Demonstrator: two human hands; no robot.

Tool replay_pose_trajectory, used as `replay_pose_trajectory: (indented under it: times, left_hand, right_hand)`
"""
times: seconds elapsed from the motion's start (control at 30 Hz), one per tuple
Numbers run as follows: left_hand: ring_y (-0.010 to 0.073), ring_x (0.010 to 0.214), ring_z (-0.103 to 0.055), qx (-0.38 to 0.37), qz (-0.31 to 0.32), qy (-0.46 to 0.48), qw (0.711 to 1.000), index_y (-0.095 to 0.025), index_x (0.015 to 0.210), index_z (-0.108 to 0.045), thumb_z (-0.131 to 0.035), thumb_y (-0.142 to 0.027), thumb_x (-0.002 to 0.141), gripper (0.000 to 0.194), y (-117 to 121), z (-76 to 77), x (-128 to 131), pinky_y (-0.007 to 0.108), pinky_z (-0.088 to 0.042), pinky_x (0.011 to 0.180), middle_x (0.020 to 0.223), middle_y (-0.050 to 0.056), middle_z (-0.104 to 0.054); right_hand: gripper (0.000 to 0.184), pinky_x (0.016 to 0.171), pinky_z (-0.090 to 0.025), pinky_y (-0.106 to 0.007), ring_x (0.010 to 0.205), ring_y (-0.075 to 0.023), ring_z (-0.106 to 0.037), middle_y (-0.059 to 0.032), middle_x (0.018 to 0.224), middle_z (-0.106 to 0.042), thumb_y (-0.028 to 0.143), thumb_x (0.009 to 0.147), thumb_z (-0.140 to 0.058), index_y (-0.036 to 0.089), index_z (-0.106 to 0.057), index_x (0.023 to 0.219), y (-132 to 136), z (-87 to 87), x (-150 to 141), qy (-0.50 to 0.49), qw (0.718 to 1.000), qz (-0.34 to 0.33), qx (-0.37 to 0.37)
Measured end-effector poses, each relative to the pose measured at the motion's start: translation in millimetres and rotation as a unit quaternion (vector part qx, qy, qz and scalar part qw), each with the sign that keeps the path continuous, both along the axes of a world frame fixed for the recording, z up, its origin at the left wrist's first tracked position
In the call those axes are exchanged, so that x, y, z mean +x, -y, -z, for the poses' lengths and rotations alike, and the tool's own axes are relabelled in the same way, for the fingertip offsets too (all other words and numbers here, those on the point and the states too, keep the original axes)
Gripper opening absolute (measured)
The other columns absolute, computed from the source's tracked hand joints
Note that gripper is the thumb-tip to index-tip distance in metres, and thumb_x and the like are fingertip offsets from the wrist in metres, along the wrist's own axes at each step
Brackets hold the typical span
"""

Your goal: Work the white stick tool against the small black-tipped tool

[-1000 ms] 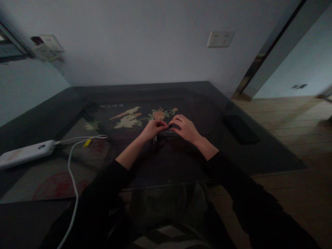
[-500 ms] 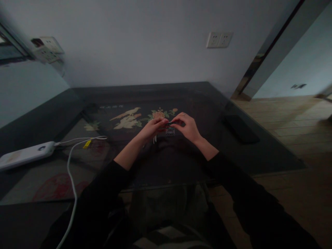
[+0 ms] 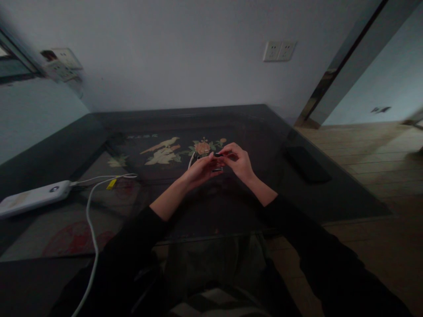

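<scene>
Two-handed in the head view, gathering around a small black piece [image 3: 218, 154] above the middle of the table [image 3: 238, 211], just to the near side of an orange peony picture [image 3: 202, 148]. With the right hand [image 3: 238, 159], pinching the right end of the piece between thumb and forefinger, closing down to little more than its thickness. With the left hand [image 3: 201, 168], half curling the fingers and setting the thumb tip beside the left end; not showing clearly enough to tell whether gripping or merely steadying.

Running roughly side to side along its long axis, and so lying between both sets of fingertips: leftward from the right hand, rightward from the left, with neither hand clearly nearer. Showing just below, by the left fingers, a small clear-edged item [image 3: 217, 170], without revealing whether held or resting. Showing also a thin white strip [image 3: 191, 160], curving up beyond the left hand.

Angling both forearms inward from the near edge, arching the right hand with knuckles high, carrying the left lower and flatter. Showing well apart, to the right, a phone-like black slab [image 3: 307, 164]; to the left, a white power bank [image 3: 36, 198] with a white cable [image 3: 93, 233].
</scene>
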State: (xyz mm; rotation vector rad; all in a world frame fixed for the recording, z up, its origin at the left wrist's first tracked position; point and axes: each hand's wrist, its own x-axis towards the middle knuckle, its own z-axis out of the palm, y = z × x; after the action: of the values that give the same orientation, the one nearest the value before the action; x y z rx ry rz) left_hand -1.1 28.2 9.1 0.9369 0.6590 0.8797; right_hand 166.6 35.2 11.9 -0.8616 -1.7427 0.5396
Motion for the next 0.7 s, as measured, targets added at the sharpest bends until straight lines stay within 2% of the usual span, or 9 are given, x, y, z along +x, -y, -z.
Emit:
replay_pose_trajectory:
  times: [0.23, 0.33, 0.4, 0.47, 0.6, 0.7]
  left_hand:
    - [0.0228, 0.111, -0.061, 0.053, -0.035, -0.063, 0.996, -0.016, 0.094, -0.068, -0.052, -0.044, 0.090, 0.032, -2.1, -3.0, -4.4, 0.037, -0.051, 0.091, 0.113, 0.012, -0.069]
    - [0.0217, 0.108, -0.062, 0.084, -0.091, -0.080, 0.989, -0.016, 0.099, -0.066, -0.051, -0.043, 0.090, 0.032, -7.8, -6.4, -14.2, 0.036, -0.052, 0.089, 0.115, 0.012, -0.068]
    - [0.0190, 0.099, -0.065, 0.093, -0.152, -0.078, 0.981, -0.015, 0.098, -0.065, -0.053, -0.040, 0.089, 0.029, -11.8, -7.8, -23.8, 0.032, -0.053, 0.085, 0.109, 0.012, -0.070]
    - [0.0154, 0.082, -0.067, 0.098, -0.204, -0.080, 0.971, -0.014, 0.094, -0.064, -0.056, -0.039, 0.087, 0.027, -14.8, -7.7, -34.6, 0.029, -0.053, 0.077, 0.095, 0.010, -0.072]
    - [0.0120, 0.066, -0.064, 0.167, -0.248, -0.109, 0.948, -0.014, 0.096, -0.062, -0.062, -0.039, 0.083, 0.029, -16.9, -5.0, -53.9, 0.026, -0.052, 0.068, 0.074, 0.004, -0.068]
    - [0.0111, 0.061, -0.061, 0.210, -0.260, -0.131, 0.933, -0.014, 0.098, -0.060, -0.070, -0.034, 0.075, 0.032, -16.4, -5.1, -61.9, 0.024, -0.050, 0.064, 0.066, 0.000, -0.066]
  right_hand:
    - [0.022, 0.072, -0.050, -0.030, 0.087, -0.0175, -0.062, -0.0039, 0.093, -0.064, 0.043, 0.088, -0.059, 0.022, -0.065, 0.090, 2.6, -2.4, 0.3, 0.033, 0.999, 0.020, -0.017]
    - [0.028, 0.071, -0.048, -0.029, 0.088, -0.0178, -0.062, -0.0062, 0.095, -0.066, 0.042, 0.094, -0.049, 0.020, -0.065, 0.096, -0.9, -1.2, 1.2, 0.070, 0.996, 0.050, -0.031]
    - [0.029, 0.068, -0.047, -0.028, 0.083, -0.0172, -0.062, -0.0069, 0.092, -0.068, 0.038, 0.097, -0.045, 0.017, -0.065, 0.096, -3.5, -0.3, -0.9, 0.112, 0.991, 0.062, -0.046]
    - [0.026, 0.067, -0.046, -0.027, 0.076, -0.0160, -0.062, -0.0060, 0.086, -0.069, 0.034, 0.096, -0.048, 0.016, -0.067, 0.094, -4.5, -0.6, -6.9, 0.170, 0.982, 0.056, -0.063]
    - [0.020, 0.075, -0.046, -0.029, 0.086, -0.0185, -0.064, -0.0067, 0.088, -0.071, 0.029, 0.092, -0.057, 0.016, -0.071, 0.086, 0.1, -6.6, -31.5, 0.302, 0.948, 0.035, -0.092]
    - [0.026, 0.079, -0.048, -0.034, 0.096, -0.0245, -0.064, -0.0127, 0.091, -0.072, 0.034, 0.093, -0.056, 0.015, -0.072, 0.085, 4.8, -13.7, -55.0, 0.387, 0.913, 0.046, -0.124]
